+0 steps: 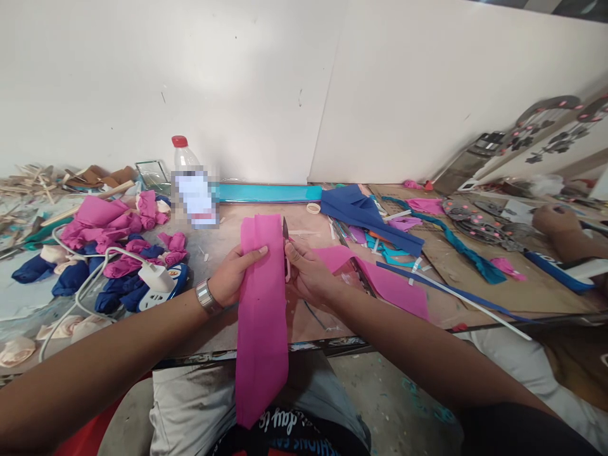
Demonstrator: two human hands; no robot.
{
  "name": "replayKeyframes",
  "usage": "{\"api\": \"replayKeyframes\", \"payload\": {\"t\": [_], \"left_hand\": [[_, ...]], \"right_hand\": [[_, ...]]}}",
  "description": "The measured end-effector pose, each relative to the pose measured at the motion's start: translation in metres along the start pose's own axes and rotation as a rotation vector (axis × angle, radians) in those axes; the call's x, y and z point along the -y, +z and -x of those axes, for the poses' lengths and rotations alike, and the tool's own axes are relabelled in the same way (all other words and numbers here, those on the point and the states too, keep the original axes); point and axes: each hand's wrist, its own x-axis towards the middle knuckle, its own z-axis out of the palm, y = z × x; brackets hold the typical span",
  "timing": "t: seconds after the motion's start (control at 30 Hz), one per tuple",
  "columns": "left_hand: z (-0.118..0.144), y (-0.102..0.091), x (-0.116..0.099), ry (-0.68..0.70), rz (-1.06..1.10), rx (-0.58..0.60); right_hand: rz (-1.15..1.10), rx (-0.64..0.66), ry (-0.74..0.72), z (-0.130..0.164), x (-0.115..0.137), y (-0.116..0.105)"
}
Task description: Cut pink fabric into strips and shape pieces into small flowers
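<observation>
Strip [263,310] hangs at centre, tail toward 6 o'clock. Left grip [232,277] pinches its 9 o'clock edge; right grip [310,273] clasps scissors [285,229] at 3 o'clock. Likely light, limp: hold edges taut.

Craft workshop: workbench [218,246] with cloth scraps [351,206]

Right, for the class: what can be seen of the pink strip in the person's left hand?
The pink strip is long and flat, apparently thin cloth, with a lengthwise line like a fold or seam. Its far end is roughly straight; the near end slants to a point, past the front edge of the table. The left hand grips its left side, thumb on top; the right hand holds scissors at its right edge.
</observation>
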Motion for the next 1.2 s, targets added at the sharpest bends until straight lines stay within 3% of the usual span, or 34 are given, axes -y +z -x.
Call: {"api": "replayKeyframes", "payload": {"t": [0.77,1.2], "left_hand": [[-0.0009,-0.0014,0.0046,0.009,-0.018,0.001],[-0.0001,-0.0024,0.0032,0.027,-0.041,0.017]], "right_hand": [[0.014,-0.010,0.014,0.0006,0.0038,0.0046],[0.166,-0.001,-0.015,-0.0027,0.0069,-0.0032]]}}
